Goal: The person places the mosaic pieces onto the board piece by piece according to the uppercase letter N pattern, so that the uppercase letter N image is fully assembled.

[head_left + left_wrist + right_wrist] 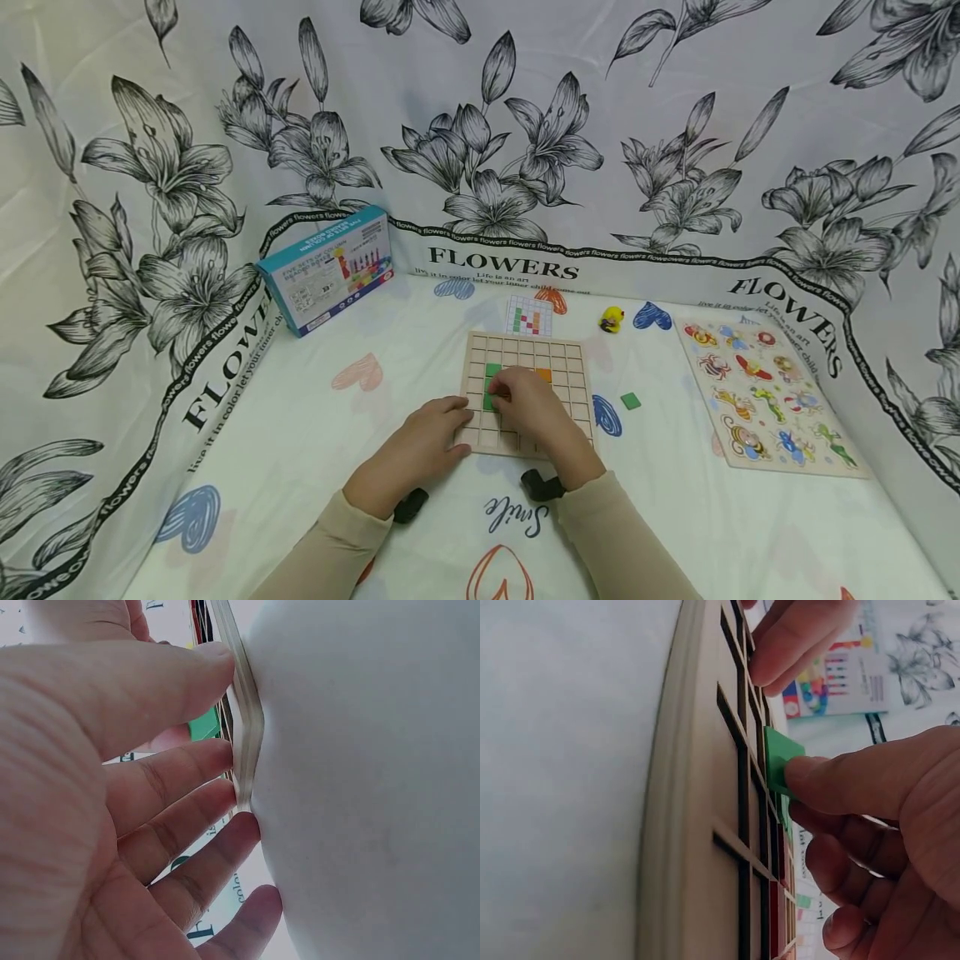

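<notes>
A wooden grid board lies in the middle of the cloth. My right hand pinches a green square tile between thumb and fingers, tilted over the board's left columns. Beyond it, another green tile sits in the grid, and an orange tile is to the right. Red tiles show in the right wrist view; my right hand hides part of the grid in the head view. My left hand rests against the board's near left corner, fingers extended and touching its edge.
Behind the board lies a pattern card. A loose green tile and a yellow toy duck are to the right. An insect puzzle board lies farther right; a cardboard box stands back left.
</notes>
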`<state>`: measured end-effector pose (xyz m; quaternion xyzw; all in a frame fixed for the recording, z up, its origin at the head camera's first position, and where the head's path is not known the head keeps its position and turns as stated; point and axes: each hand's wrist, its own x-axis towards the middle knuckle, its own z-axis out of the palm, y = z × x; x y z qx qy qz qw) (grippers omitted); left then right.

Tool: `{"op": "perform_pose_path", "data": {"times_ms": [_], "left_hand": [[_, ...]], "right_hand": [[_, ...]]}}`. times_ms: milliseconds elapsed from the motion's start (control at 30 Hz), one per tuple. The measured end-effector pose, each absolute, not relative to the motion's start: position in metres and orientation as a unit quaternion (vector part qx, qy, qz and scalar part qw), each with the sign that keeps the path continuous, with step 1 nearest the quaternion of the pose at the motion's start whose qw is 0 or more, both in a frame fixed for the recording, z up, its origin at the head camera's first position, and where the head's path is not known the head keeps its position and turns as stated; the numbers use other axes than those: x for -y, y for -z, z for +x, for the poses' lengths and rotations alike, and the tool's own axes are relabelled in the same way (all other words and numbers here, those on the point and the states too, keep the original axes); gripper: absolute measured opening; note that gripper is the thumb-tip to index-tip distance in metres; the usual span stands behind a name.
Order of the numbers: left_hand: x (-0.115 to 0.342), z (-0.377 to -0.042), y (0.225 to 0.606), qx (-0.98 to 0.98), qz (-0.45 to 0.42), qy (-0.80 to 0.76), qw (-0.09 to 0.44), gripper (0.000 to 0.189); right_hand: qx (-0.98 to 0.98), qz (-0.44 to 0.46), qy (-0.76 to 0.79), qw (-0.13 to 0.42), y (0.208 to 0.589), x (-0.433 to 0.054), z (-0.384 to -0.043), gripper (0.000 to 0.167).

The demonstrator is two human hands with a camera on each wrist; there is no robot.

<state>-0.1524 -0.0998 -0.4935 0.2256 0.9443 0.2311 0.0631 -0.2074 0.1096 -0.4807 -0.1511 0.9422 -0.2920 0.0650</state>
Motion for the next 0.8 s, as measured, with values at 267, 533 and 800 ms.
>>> {"op": "perform_pose_path", "data": {"times_ms": [267, 533, 800], "left_hand": [[0.1, -0.152, 0.493, -0.946, 0.226, -0.226, 0.061, 0.051], [0.1, -0.151, 0.49, -0.944, 0.224, -0.232, 0.068, 0.052], [0.098, -0.149, 0.489, -0.946, 0.203, -0.238, 0.083, 0.054]], "right_hand": [[-0.949, -0.156, 0.268, 0.055, 0.482, -0.108, -0.206, 0.006], [-0.941, -0.159, 0.293, 0.055, 0.47, -0.12, -0.207, 0.009], [-0.947, -0.059, 0.313, 0.049, 0.451, -0.207, -0.214, 0.021]]}}
